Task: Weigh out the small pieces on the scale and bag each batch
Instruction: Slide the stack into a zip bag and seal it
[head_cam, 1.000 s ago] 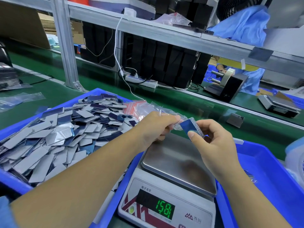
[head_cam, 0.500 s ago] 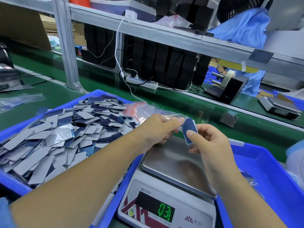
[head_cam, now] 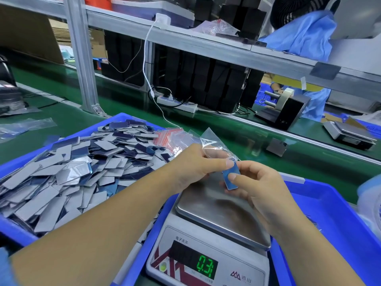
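Stainless steel forms the bare weighing pan of the scale (head_cam: pixel 222 211), which serves as landmark at lower centre; its green display reads 0.3. Directly above the pan's far edge, the left hand (head_cam: pixel 193 164) pinches the mouth of a clear plastic bag (head_cam: pixel 214 141) between thumb and fingers, the bag's body rising up and away from the scale. Touching that hand on its right, the right hand (head_cam: pixel 261 186) has its grip pressed on a small stack of blue pieces (head_cam: pixel 232 177), thumb on the near face and fingers behind, the stack's upper end at the bag's opening. How far the stack sits inside the bag cannot be told. Left of the scale, a blue tray (head_cam: pixel 14 234) holds a heap of grey and dark blue pieces (head_cam: pixel 68 170); at the heap's far right edge, just beyond the left hand, lies a bundle of clear bags with red strips (head_cam: pixel 171 137). Right of the scale stands a second blue tray (head_cam: pixel 338 219). All of this rests on a green table (head_cam: pixel 243 131). Well beyond the scale, to the far right, another scale (head_cam: pixel 350 132) sits on the table.
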Available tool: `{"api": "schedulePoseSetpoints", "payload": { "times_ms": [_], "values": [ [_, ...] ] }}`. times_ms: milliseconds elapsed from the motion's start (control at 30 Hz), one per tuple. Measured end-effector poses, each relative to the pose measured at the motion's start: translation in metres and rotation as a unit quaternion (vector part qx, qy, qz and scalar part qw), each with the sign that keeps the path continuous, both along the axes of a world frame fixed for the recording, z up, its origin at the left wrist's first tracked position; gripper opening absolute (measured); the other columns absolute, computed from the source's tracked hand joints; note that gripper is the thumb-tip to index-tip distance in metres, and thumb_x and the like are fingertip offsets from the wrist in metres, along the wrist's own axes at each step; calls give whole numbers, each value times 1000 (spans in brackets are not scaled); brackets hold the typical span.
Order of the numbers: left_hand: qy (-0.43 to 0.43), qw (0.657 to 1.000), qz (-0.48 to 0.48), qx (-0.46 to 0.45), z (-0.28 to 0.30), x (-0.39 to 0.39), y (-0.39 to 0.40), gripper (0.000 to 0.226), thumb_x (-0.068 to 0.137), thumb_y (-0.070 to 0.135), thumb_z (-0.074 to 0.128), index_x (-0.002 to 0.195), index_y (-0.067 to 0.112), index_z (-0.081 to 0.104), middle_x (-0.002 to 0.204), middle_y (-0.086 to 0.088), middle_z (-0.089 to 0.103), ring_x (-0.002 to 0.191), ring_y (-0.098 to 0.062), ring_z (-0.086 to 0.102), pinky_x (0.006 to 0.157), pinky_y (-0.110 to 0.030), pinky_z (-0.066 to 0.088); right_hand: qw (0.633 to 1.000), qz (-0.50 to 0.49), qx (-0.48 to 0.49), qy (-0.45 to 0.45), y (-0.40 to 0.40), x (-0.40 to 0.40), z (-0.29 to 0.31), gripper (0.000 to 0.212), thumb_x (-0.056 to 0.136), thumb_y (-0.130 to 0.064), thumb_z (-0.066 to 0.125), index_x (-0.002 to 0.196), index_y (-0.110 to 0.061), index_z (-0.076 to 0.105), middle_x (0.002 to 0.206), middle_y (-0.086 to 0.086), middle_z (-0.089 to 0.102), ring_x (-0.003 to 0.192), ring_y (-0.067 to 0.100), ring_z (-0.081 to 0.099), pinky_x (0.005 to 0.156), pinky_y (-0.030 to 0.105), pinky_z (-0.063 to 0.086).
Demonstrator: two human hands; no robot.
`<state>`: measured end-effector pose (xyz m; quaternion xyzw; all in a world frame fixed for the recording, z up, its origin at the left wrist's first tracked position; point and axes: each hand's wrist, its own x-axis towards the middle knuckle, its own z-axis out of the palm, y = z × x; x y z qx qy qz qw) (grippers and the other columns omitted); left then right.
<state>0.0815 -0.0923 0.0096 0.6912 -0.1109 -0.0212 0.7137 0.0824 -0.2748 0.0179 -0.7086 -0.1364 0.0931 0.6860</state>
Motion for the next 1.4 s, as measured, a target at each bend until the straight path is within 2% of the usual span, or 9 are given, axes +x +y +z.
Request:
{"api": "schedulePoseSetpoints", "payload": {
  "times_ms": [200, 433, 600, 700, 800, 900, 1067, 1167, 1400],
  "values": [
    [-6, 1000, -27, 6, 6, -4, -2, 13, 89, 14, 72, 99, 16, 79, 98, -4, 77, 93, -15, 70, 90, -31, 52, 998, -37, 53, -12, 2, -1, 3, 29, 82, 8, 71, 104, -8, 60, 91, 20, 74, 78, 28, 73, 59, 28, 55],
    [-30, 996, 32, -83, 6, 0, -2, 8, 82, 25, 72, 77, 27, 78, 63, 12, 60, 56, -3, 44, 52, -17, 35, 998, -32, 58, -6, -1, 1, 6, 18, 84, 0, 71, 100, -7, 64, 82, 9, 69, 73, 23, 69, 65, 30, 58],
    [-14, 999, -22, -48, 6, -3, 1, 6, 81, 28, 77, 86, 29, 79, 76, 11, 68, 66, -3, 53, 64, -23, 37, 997, -32, 73, -24, 0, 0, 5, 11, 83, 3, 71, 91, -6, 69, 75, 9, 67, 63, 22, 66, 61, 30, 55],
    [15, 999, -36, -33, 4, -5, -3, 29, 67, 36, 85, 92, 25, 78, 85, 4, 69, 72, -6, 56, 63, -23, 38, 996, -17, 88, -18, 2, -4, 7, 13, 74, -6, 80, 81, -15, 73, 77, 10, 71, 65, 24, 67, 60, 27, 55],
    [5, 998, -23, -57, 5, -6, -4, 12, 73, 29, 82, 85, 29, 79, 82, 8, 71, 71, -4, 58, 62, -20, 40, 994, -36, 100, -6, 1, -2, 8, 30, 62, -15, 83, 87, -8, 68, 75, 13, 71, 63, 26, 69, 57, 27, 56],
    [0, 996, 19, -82, 4, -4, -4, 9, 77, 26, 79, 84, 30, 79, 80, 9, 71, 68, -3, 57, 61, -22, 39, 995, -49, 83, -33, 0, -1, 8, 10, 76, -3, 77, 81, -9, 72, 73, 11, 70, 62, 23, 67, 57, 27, 56],
    [-36, 997, -22, -59, 3, -7, -8, 9, 80, 18, 79, 84, 26, 79, 81, 8, 75, 76, -3, 68, 64, -11, 47, 992, -52, 103, -43, 4, -4, 5, 22, 81, 2, 70, 73, -17, 78, 70, 11, 70, 61, 22, 66, 54, 24, 53],
    [-45, 997, -24, -56, 2, -8, -11, 15, 82, 13, 77, 88, 26, 79, 89, 5, 76, 86, -5, 70, 72, -14, 50, 989, -47, 135, -21, 8, -7, 4, 5, 76, -5, 73, 78, -9, 76, 72, 13, 68, 60, 21, 63, 51, 23, 50],
    [-54, 996, -8, -71, 2, -8, -10, 19, 86, 7, 74, 85, 25, 79, 81, 11, 74, 77, 1, 67, 68, -10, 49, 985, 21, 167, 36, 7, -8, 7, 18, 75, -14, 64, 84, -13, 79, 76, 9, 70, 65, 19, 66, 54, 23, 50]
  ]
}}
